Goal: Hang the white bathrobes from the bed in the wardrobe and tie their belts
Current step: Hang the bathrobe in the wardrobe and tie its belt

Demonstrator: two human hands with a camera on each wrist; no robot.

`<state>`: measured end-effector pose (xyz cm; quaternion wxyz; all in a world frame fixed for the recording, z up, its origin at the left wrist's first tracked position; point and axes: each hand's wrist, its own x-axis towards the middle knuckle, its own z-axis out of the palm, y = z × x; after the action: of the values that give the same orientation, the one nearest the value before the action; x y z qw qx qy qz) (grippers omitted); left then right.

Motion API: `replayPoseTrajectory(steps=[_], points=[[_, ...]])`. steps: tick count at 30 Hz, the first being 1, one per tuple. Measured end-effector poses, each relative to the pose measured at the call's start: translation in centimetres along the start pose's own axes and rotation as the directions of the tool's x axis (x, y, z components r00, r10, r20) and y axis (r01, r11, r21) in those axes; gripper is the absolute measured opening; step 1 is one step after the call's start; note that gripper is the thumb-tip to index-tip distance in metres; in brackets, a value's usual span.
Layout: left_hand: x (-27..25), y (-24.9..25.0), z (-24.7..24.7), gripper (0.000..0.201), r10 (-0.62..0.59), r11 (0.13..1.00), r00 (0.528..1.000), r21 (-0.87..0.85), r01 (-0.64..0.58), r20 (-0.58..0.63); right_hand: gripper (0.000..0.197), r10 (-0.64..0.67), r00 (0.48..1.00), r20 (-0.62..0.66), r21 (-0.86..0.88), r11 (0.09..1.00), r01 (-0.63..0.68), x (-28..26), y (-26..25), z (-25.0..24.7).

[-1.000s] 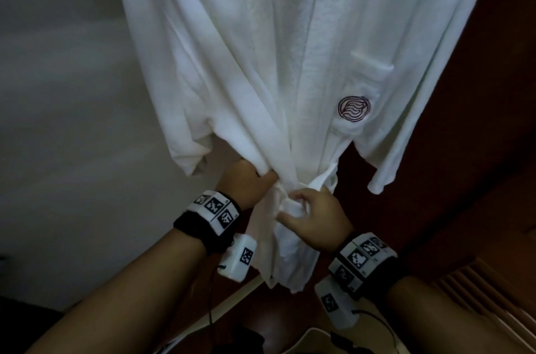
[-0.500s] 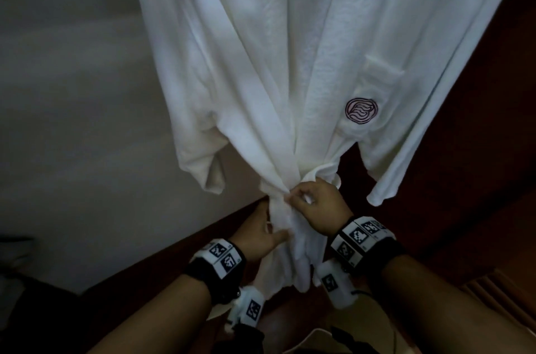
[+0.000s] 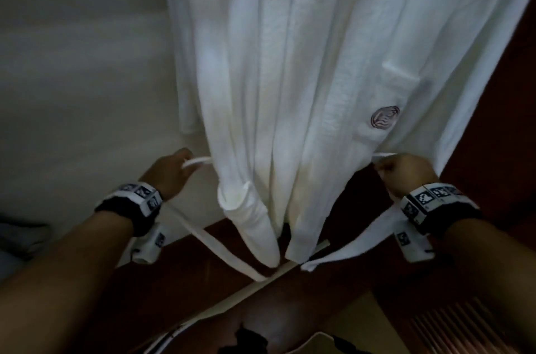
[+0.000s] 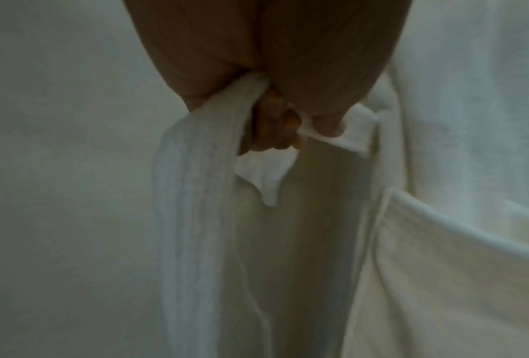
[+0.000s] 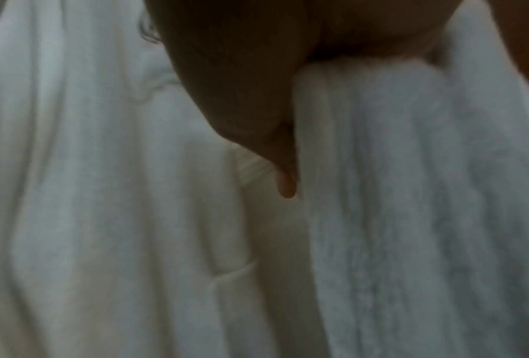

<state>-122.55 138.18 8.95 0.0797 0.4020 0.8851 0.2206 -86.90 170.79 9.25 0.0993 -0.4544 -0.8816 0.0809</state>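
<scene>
Two hands, left (image 3: pixel 171 172) and right (image 3: pixel 404 172), each fisted on belt (image 3: pixel 220 243) end; we risk dragging robe (image 3: pixel 290 63) off hanger.

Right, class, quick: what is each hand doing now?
Left hand: grips one end of the bathrobe belt.
Right hand: grips the other end.

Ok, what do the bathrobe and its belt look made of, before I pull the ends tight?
Bathrobe: soft white woven cloth, probably cotton; matte, falls in loose folds, faint textured weave.
Belt: the same sort of white cloth, a flat limp strip with lengthwise ribbing, bunching where the left hand and right hand grip it.
</scene>
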Motion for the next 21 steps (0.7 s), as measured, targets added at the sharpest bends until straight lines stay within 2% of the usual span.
replayPoseTrajectory(steps=[2,4,7,10,12,17,19,21], points=[[1.1,-1.4,-1.4,0.03,0.08,0.993,0.997,0.09,-0.078,-0.02,0.025,0.0,0.996,0.088,-0.04,0.999,0.003,0.6,0.5,-1.3],[1.7,-1.9,-2.4,0.029,0.098,0.984,0.995,0.153,-0.092,-0.033,0.03,0.026,0.985,0.171,-0.03,0.999,-0.021,1.2,0.1,-2.5],[2.2,-1.2,-3.5,0.025,0.09,0.972,0.994,0.224,-0.074,-0.064,0.034,0.044,0.983,0.176,-0.014,0.999,-0.042,1.7,-0.5,-3.1],[1.7,0.1,-3.8,0.039,0.091,0.972,0.994,0.223,-0.075,-0.063,0.031,0.045,0.984,0.172,0.031,0.998,-0.051,1.3,-0.9,-3.0],[1.5,0.3,-3.7,0.041,0.14,0.966,0.986,0.229,-0.116,-0.088,0.027,0.035,0.987,0.16,0.093,0.994,-0.05,0.8,-1.4,-3.0],[2.5,0.5,-3.5,0.02,0.187,0.953,0.973,0.267,-0.146,-0.135,0.02,-0.004,0.985,0.172,0.191,0.981,-0.029,0.5,-2.4,-2.5],[2.7,0.7,-4.0,0.012,0.215,0.926,0.96,0.351,-0.141,-0.181,0.024,0.035,0.984,0.175,0.159,0.985,-0.063,0.7,-2.3,-2.8],[2.9,0.4,-4.9,0.009,0.184,0.919,0.962,0.381,-0.097,-0.201,0.027,0.088,0.977,0.192,0.124,0.986,-0.113,1.0,-1.8,-3.4]])
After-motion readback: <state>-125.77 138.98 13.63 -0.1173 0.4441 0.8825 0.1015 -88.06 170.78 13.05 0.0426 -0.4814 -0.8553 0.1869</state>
